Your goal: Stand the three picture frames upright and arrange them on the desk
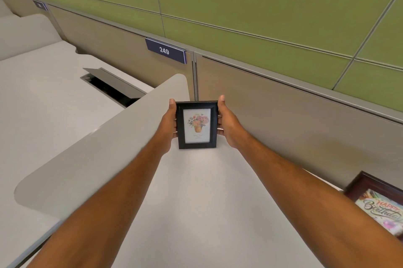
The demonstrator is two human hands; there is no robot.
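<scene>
step one: left hand (169, 125) and right hand (227, 125) clasp black frame (197, 125) upright at bench (196, 202) 12 o'clock; next, prop and release; brown frame (377, 200) waits at 3 o'clock.

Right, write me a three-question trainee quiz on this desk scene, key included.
1. True or false: only one hand grips the black picture frame.
2. Multiple choice: the picture in that frame shows A) a beach, B) a pot of flowers, C) a dog.
3. Fill in: the sign on the partition reads ___.

Key:
1. False: the left hand and right hand hold its two sides.
2. B.
3. 249.

A dark brown frame with a Happy Birthday picture sits at the right edge of the desk.
</scene>
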